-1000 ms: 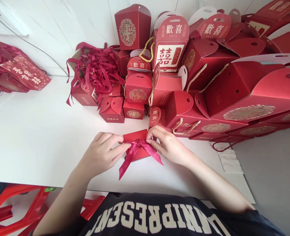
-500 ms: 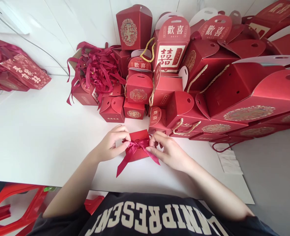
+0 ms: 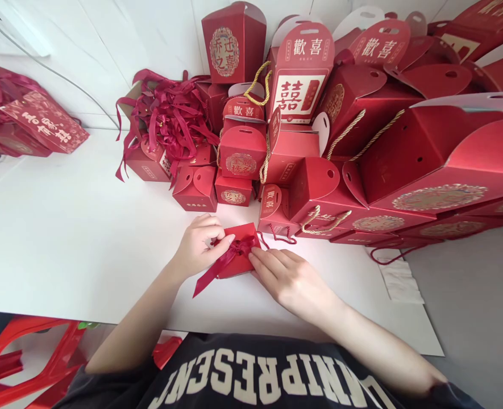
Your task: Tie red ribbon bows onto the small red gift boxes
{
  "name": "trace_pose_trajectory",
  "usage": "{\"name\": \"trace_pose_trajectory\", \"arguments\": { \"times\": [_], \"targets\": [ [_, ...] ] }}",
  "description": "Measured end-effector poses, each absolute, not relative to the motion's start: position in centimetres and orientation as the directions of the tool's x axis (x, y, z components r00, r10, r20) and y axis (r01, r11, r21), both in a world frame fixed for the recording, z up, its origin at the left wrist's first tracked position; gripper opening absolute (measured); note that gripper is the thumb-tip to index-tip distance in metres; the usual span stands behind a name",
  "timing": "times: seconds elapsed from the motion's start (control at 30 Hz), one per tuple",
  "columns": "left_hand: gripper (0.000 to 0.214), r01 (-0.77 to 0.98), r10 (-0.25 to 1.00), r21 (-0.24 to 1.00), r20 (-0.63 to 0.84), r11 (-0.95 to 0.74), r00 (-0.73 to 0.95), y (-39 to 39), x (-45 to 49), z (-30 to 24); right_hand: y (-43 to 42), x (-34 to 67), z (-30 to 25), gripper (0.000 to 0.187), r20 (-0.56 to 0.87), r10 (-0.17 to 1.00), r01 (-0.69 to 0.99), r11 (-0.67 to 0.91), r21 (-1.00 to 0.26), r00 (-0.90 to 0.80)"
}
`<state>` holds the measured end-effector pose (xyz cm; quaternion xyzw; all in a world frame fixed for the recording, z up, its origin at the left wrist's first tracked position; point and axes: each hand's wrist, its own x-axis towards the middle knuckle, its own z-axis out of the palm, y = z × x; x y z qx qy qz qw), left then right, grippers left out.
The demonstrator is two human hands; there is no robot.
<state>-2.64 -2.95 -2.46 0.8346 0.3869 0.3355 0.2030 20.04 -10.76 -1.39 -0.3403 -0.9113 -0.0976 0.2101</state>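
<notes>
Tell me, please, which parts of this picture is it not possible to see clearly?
All in the head view:
Bow: its right side is partly covered by the right hand.
Ribbon pile: what lies beneath is covered by the ribbons themselves.
Red stool: cut off by the left edge.
Tall box with white panel: finest print too small to read.

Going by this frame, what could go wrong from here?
The ribbon bow could come out lopsided or loosen: the left hand and right hand are at its opposite sides, and uneven pulls might shift the knot.

The small red box beneath might crease or slide if pressed hard, as it sits directly under the fingers.

The medallion box stands on another box, so a bump to the stack might topple it.
</notes>
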Motion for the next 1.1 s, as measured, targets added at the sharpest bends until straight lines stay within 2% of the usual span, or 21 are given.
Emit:
{"name": "trace_pose_trajectory", "arguments": {
  "times": [0.07,0.17,0.27,0.37,0.43,0.57,0.7,0.77,0.9,1.0,1.1],
  "targets": [
    [0.036,0.526,0.78,0.577,0.428,-0.625,0.457,-2.9,-2.6,-2.7,-10.8,20.6,-1.0,0.026,0.454,0.555,0.64,0.767,0.043,-0.696],
    [0.035,0.539,0.765,0.542,0.454,-0.645,0.458,-2.9,-2.5,-3.0,-10.6,21.1,-0.5,0.027,0.431,0.606,0.649,0.759,-0.06,-0.669],
    [0.035,0.542,0.753,0.523,0.471,-0.658,0.46,-2.8,-2.5,-3.2,-10.2,20.9,-0.6,0.022,0.374,0.749,0.702,0.654,-0.283,-0.547],
    [0.035,0.553,0.749,0.507,0.479,-0.661,0.457,-2.8,-2.6,-3.3,-9.7,20.5,-0.9,0.016,0.269,0.881,0.705,0.473,-0.528,-0.39],
    [0.036,0.555,0.743,0.496,0.492,-0.668,0.454,-2.7,-2.6,-3.4,-9.4,20.5,-1.1,0.018,0.205,0.928,0.699,0.369,-0.612,-0.31],
    [0.042,0.542,0.737,0.502,0.515,-0.674,0.439,-2.7,-2.6,-3.5,-8.9,21.0,-1.1,0.036,0.116,0.979,0.717,0.204,-0.666,-0.17],
    [0.046,0.559,0.777,0.541,0.473,-0.628,0.415,-2.7,-2.4,-3.4,-8.9,21.6,-1.1,0.041,-0.023,0.995,0.669,0.048,-0.741,-0.096],
    [0.045,0.575,0.81,0.57,0.428,-0.587,0.401,-2.7,-2.3,-3.4,-9.1,21.9,-1.2,0.042,-0.108,0.987,0.595,-0.016,-0.804,-0.12],
    [0.042,0.599,0.847,0.598,0.377,-0.532,0.376,-2.8,-2.0,-3.5,-9.5,22.6,-1.4,0.046,-0.281,0.916,0.36,-0.169,-0.917,-0.286],
    [0.043,0.593,0.859,0.622,0.371,-0.512,0.352,-2.9,-1.9,-3.6,-9.5,23.3,-1.2,0.047,-0.336,0.874,0.425,-0.171,-0.889,-0.35],
    [0.04,0.547,0.843,0.644,0.352,-0.534,0.407,-2.8,-2.2,-3.4,-9.6,24.0,0.0,0.039,-0.319,0.862,0.585,-0.032,-0.81,-0.394]
  ]
}}
